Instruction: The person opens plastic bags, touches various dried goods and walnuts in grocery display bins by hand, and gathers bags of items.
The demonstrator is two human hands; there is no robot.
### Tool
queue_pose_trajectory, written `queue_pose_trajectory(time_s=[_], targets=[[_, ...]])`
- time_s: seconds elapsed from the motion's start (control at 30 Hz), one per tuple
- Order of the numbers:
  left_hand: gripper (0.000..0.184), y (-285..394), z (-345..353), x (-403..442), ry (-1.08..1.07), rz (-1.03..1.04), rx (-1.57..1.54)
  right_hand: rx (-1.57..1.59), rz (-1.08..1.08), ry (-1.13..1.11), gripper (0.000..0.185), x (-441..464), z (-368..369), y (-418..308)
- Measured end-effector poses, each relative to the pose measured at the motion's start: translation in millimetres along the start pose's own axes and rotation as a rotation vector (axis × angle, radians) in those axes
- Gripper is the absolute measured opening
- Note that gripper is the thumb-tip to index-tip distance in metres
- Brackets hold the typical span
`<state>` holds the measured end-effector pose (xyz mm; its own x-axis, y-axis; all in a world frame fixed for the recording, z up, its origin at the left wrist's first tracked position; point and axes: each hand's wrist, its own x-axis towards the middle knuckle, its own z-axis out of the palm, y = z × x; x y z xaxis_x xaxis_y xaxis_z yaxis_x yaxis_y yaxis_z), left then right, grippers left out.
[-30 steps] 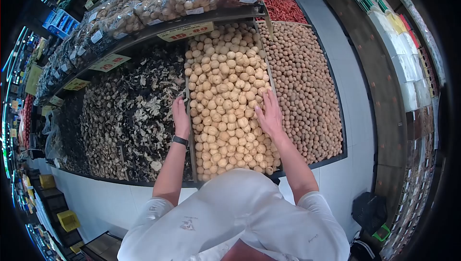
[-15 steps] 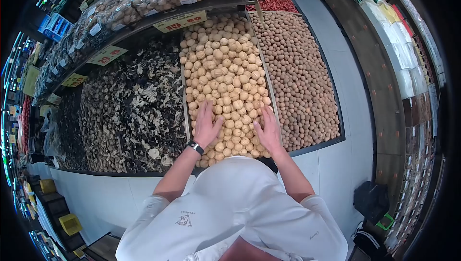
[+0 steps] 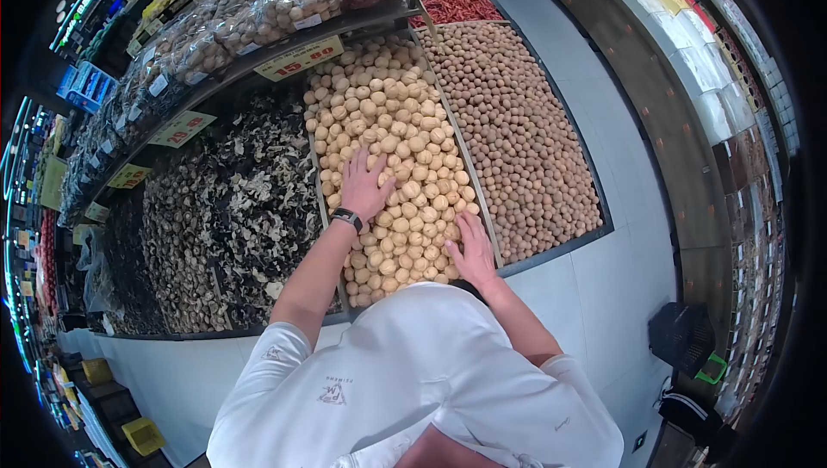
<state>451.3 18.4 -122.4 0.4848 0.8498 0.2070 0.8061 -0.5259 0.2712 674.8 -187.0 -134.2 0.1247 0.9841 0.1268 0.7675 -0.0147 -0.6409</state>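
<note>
A long bin of tan walnuts in their shells lies in front of me. My left hand rests palm down on the walnuts near the bin's left side, its fingers spread. Lower on the heap, by the right divider, my right hand lies on the walnuts with its fingers stretched out. Neither hand is closed around a nut. A dark watch is on my left wrist.
Black dried fungus fills the bin at left, and small brown round dried fruits the one at right. Above the far end run a shelf of bagged goods and a price sign. A black basket stands on the floor at right.
My left hand has slid farther up the heap, away from my body. My right hand has shifted slightly toward me along the right side. The view has turned a little.
</note>
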Motion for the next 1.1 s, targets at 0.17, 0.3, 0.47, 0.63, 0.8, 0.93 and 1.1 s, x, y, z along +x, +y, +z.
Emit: queue_pose_trajectory(time_s=[0.17,0.3,0.47,0.63,0.8,0.93,1.1], targets=[[0.06,4.3,0.3,-8.3,0.007,-0.032,-0.011,-0.013,0.011,-0.015,0.063,-10.0,6.5,5.4],[0.06,10.1,-2.0,-11.9,0.005,-0.026,0.006,-0.086,-0.044,-0.004,0.061,-13.8,12.4,10.0],[0.062,22.4,2.7,-7.8,-0.005,0.031,0.001,-0.082,-0.084,0.044,0.058,-17.5,15.9,19.4],[0.063,44.9,5.6,1.4,-0.033,0.052,-0.021,-0.085,-0.104,0.04,0.057,-16.6,14.3,19.7],[0.067,55.3,18.6,8.2,-0.074,0.093,0.01,-0.079,-0.105,0.04,0.056,-15.6,13.3,20.0],[0.067,54.9,23.0,12.6,-0.065,0.104,0.026,-0.087,-0.119,0.046,0.055,-15.5,12.9,20.0],[0.069,49.3,25.5,21.6,-0.099,0.117,0.03,-0.085,-0.117,0.041,0.054,-15.0,12.8,19.1]])
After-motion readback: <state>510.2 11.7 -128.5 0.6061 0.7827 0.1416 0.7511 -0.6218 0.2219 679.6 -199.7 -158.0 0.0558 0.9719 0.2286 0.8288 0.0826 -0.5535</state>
